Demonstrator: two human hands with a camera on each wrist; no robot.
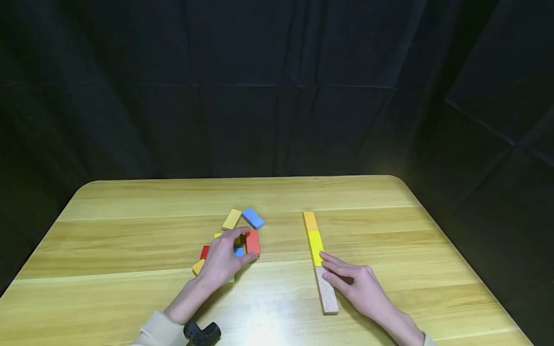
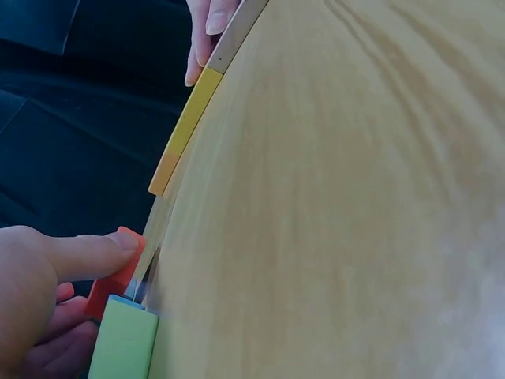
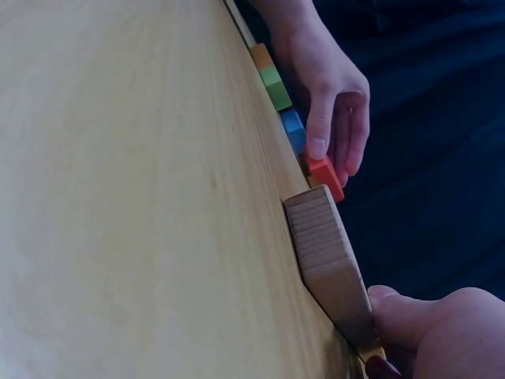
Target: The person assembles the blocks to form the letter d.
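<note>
My left hand pinches a red block between thumb and fingers, at the right side of a loose group of blocks. Under and around that hand show a small blue block, a dark red one and a green one, partly hidden. To the right, a straight row lies end to end: an orange block, a yellow block and a pale speckled block. My right hand rests at this row, fingertips touching it near the joint of yellow and pale, fingers relaxed.
Behind the left hand lie a tan block and a blue block. Another orange block sits left of the wrist. The wooden table ends at dark curtains at the back and sides.
</note>
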